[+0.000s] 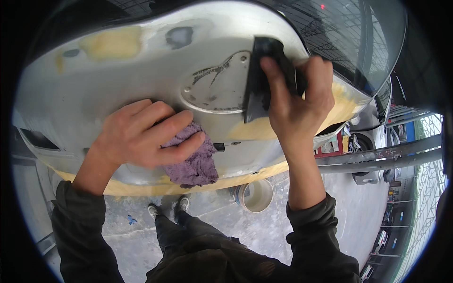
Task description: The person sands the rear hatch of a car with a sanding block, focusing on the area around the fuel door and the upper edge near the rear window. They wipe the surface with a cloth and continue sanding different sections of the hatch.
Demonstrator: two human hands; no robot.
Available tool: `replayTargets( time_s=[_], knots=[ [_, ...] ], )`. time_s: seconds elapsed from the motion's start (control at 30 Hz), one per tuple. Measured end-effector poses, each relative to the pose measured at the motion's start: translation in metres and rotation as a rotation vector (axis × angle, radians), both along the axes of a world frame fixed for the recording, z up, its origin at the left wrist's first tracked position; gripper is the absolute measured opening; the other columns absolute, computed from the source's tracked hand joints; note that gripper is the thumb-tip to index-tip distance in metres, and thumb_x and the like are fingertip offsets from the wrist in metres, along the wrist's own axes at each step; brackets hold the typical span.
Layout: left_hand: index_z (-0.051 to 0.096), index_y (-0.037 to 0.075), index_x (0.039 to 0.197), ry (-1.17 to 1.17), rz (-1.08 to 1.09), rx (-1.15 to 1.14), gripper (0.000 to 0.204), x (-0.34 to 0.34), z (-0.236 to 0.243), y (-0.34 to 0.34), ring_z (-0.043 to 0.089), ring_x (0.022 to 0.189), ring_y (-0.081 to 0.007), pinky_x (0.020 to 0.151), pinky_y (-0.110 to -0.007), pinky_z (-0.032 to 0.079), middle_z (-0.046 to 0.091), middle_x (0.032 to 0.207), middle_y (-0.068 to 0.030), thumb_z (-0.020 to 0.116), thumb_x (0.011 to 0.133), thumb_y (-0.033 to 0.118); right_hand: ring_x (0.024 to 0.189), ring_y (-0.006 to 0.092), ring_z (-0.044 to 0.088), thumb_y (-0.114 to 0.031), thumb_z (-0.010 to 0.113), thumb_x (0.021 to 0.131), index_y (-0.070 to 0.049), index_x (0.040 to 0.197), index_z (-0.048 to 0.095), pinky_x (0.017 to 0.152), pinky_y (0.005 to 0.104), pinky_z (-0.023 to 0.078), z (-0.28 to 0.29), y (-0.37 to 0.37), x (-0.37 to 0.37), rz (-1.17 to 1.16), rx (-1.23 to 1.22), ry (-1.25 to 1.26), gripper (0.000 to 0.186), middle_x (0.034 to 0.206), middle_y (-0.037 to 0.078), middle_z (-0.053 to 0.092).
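My left hand (146, 134) rests on a silver car body panel (118, 89), with a crumpled purple cloth (193, 160) under its fingers and hanging below them. My right hand (299, 94) pinches a black flat sheet, apparently sandpaper (259, 80), between thumb and fingers. The sheet lies against the panel at the right end of a rounded recess (219, 82) with scuffed dark marks and small round fixings. Its far side is hidden behind my fingers, and the hand is slightly blurred.
Yellowish filler patches (113, 43) mark the panel's upper left and lower edge. Dark glass (349, 37) curves above on the right. On the grey floor below stands an open bucket (257, 195). Grey rails (377, 155) and another car (373, 127) are at the right.
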State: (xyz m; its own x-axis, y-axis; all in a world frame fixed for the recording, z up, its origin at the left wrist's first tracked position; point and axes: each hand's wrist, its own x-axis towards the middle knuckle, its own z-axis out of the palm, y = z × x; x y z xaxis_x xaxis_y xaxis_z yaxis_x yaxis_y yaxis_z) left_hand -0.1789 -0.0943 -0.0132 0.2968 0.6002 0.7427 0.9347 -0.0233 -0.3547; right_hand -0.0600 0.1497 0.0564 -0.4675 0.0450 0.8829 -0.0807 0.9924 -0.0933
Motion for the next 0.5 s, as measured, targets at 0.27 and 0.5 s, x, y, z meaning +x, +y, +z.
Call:
replayTargets(
  time_s=[0.27, 0.5],
  knots=[
    [0.073, 0.026, 0.114, -0.003, 0.015, -0.012, 0.039, 0.004, -0.001, 0.0, 0.058, 0.077, -0.0157, 0.062, -0.026, 0.05, 0.067, 0.107, -0.0015, 0.077, 0.076, 0.016, 0.076, 0.0304, 0.05, -0.019, 0.089, 0.08, -0.01, 0.078, 0.056, 0.071, 0.0419, 0.035, -0.004, -0.001, -0.003, -0.015, -0.009, 0.002, 0.034, 0.076, 0.006, 0.056],
    [0.075, 0.028, 0.113, -0.007, 0.011, -0.011, 0.038, 0.005, -0.001, 0.001, 0.058, 0.077, -0.0166, 0.063, -0.026, 0.05, 0.068, 0.109, -0.0023, 0.076, 0.077, 0.016, 0.069, 0.0285, 0.05, -0.02, 0.09, 0.085, -0.002, 0.077, 0.054, 0.062, 0.0399, 0.041, 0.007, -0.009, -0.013, -0.045, 0.149, 0.072, 0.042, 0.073, 0.01, 0.054]
  ],
)
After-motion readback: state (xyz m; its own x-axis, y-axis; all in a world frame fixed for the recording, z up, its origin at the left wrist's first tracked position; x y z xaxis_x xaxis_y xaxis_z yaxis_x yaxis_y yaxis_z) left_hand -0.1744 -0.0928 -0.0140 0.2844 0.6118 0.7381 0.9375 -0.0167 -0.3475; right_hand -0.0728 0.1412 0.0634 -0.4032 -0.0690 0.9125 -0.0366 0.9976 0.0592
